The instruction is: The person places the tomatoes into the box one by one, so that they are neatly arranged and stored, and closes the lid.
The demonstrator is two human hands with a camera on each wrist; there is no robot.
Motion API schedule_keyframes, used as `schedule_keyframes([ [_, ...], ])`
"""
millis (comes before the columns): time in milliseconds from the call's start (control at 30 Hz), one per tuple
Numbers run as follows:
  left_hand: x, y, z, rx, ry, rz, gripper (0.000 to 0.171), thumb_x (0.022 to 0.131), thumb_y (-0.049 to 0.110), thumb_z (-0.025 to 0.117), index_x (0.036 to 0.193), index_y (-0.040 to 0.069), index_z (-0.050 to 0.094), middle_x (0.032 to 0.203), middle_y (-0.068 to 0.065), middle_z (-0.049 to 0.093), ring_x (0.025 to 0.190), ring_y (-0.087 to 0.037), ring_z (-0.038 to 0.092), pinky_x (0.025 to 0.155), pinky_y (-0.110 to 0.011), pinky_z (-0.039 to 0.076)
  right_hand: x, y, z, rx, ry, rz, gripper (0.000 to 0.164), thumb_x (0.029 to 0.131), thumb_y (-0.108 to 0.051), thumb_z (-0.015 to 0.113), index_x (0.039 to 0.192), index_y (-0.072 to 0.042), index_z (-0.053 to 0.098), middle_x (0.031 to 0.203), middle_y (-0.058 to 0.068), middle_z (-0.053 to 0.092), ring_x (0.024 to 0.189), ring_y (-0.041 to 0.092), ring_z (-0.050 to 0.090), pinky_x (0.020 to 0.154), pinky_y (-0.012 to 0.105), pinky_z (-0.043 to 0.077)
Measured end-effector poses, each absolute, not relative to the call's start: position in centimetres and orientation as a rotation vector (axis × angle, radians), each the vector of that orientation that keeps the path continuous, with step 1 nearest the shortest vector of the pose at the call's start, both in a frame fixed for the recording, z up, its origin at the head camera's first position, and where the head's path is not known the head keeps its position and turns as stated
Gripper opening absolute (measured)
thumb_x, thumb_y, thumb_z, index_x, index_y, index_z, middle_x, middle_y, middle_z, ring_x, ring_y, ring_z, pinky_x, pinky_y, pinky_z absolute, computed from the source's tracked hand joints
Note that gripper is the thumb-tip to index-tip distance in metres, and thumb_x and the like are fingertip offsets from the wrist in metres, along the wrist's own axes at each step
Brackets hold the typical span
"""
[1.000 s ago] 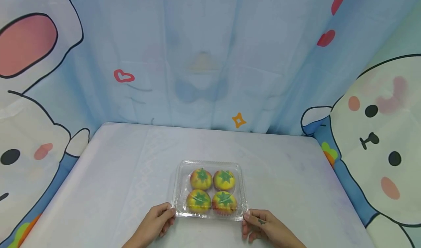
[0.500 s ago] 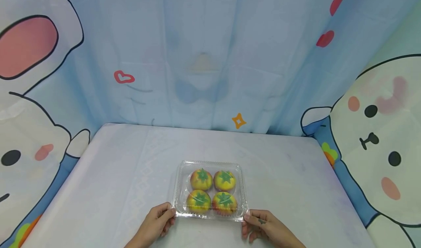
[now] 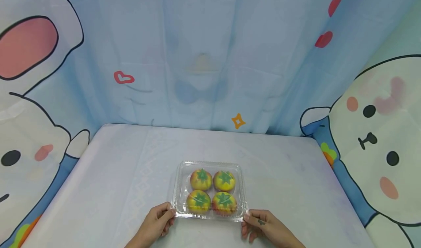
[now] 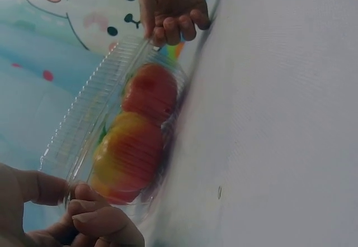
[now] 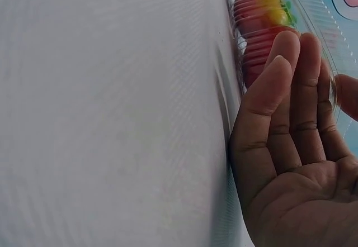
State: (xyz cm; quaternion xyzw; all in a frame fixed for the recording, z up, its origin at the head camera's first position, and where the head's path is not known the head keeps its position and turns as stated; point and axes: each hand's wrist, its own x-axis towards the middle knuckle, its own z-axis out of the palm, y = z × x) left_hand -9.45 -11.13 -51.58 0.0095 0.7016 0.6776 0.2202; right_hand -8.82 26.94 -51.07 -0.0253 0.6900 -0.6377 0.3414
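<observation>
A clear plastic clamshell box [image 3: 210, 216] lies on the white-covered table, its lid down. Inside sit several round yellow-and-red fruits [image 3: 201, 179] with green leafy tops, arranged in two rows. My left hand [image 3: 154, 220] pinches the box's near left corner between thumb and fingers; the left wrist view shows this grip [image 4: 92, 213] at the rim. At the near right corner my right hand [image 3: 264, 226] pinches the rim with its thumb on top, the other fingers loosely curled below. In the right wrist view the right hand [image 5: 296, 141] covers part of the box.
A white cloth covers the table [image 3: 131, 167]. Behind it hangs a pale blue curtain [image 3: 197, 28] printed with hearts and a star. Cartoon animal prints [image 3: 378, 149] flank the table on the right and the left.
</observation>
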Motion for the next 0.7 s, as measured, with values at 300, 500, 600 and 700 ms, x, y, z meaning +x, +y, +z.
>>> schedule_keyframes([
  [300, -9.5, -11.4, -51.5, 0.048, 1.986, 1.821, 0.037, 0.108, 0.019, 0.055, 0.096, -0.016, 0.055, 0.074, 0.003, 0.059, 0.052, -0.003, 0.043, 0.047, -0.015, 0.038, -8.9, 26.9, -51.2, -0.052, 1.793, -1.641, 0.041, 0.111, -0.035, 0.053, 0.107, 0.001, 0.07, 0.093, -0.002, 0.077, 0.086, 0.015, 0.073, 0.075, 0.028, 0.063],
  [500, -9.8, -12.6, -50.6, 0.119, 2.198, 1.57, 0.043, 0.11, 0.038, 0.055, 0.093, 0.0, 0.066, 0.076, 0.002, 0.063, 0.055, -0.005, 0.044, 0.049, -0.02, 0.04, -9.0, 27.3, -51.2, -0.013, 1.864, -1.547, 0.048, 0.11, -0.044, 0.053, 0.112, 0.001, 0.071, 0.099, 0.004, 0.078, 0.09, 0.018, 0.073, 0.08, 0.03, 0.064],
  [600, -10.3, -13.7, -49.7, 0.143, 2.429, 1.378, 0.039, 0.108, 0.045, 0.056, 0.098, 0.011, 0.072, 0.08, 0.002, 0.067, 0.057, -0.006, 0.048, 0.051, -0.023, 0.042, -9.2, 28.0, -50.9, 0.008, 1.902, -1.52, 0.05, 0.111, -0.046, 0.052, 0.117, 0.001, 0.069, 0.105, 0.008, 0.08, 0.092, 0.022, 0.075, 0.082, 0.033, 0.065],
  [700, -10.8, -14.6, -48.9, 0.128, 2.717, 1.188, 0.028, 0.107, 0.04, 0.061, 0.107, 0.016, 0.073, 0.094, 0.003, 0.073, 0.067, -0.008, 0.056, 0.059, -0.025, 0.048, -9.6, 28.9, -50.3, 0.022, 2.027, -1.518, 0.05, 0.112, -0.042, 0.05, 0.122, 0.004, 0.066, 0.108, 0.012, 0.079, 0.094, 0.024, 0.076, 0.08, 0.035, 0.066],
])
